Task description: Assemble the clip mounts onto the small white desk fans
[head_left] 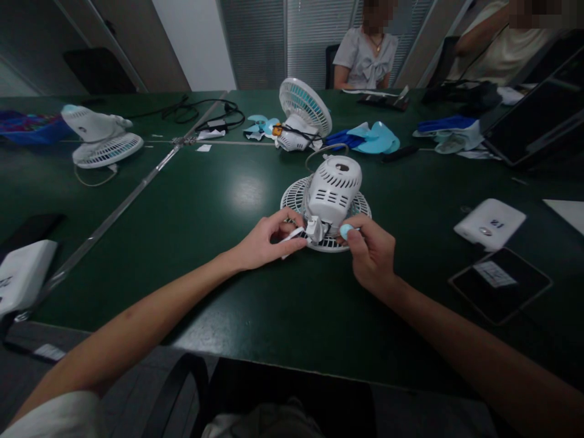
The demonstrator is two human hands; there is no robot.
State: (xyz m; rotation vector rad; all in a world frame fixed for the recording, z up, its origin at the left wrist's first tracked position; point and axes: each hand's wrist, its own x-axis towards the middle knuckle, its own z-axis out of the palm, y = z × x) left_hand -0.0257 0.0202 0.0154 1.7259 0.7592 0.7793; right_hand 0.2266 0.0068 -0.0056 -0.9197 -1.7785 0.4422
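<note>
A white electric fan [335, 188] lies face down on its round grille [294, 198], with its motor housing on top. At the fan's near side, my left hand [274, 238] pinches a thin white part [293, 233] between thumb and fingers. Whether that part is joined to the fan, I cannot tell. My right hand [373, 246] is closed on a light blue round knob [346, 230], close to the housing's near right side. A white bracket-like piece [316, 230] of the fan sits between both hands.
Another white fan [303, 112] stands behind, near light blue fan blades [376, 139]. A third fan [107, 143] lies face down at left. White boxes [491, 222] and a black pad [502, 286] are at right. A person [367, 58] sits across the green table [219, 219].
</note>
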